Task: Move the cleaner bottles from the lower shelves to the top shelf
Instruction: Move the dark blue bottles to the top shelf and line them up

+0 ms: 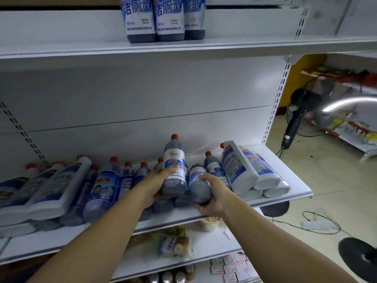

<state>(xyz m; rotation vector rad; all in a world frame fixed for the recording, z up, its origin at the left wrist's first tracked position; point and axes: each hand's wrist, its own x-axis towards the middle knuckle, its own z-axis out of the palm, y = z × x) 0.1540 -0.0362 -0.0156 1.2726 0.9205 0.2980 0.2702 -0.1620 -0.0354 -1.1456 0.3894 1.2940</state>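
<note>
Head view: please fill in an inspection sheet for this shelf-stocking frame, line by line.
Surface: white lower shelf, crowded with lying bottles; top shelf above it.
Job's things: three dark cleaner bottles stand on the top shelf; dark ones and white bottles lie on the lower shelf.
Clutter: packets and small boxes on the shelves below.
Grippers: left hand grips a raised bottle; right hand grips a second bottle.
Cables: black cable and power strip on the floor.
Surroundings: standing fan, tiled floor.
</note>
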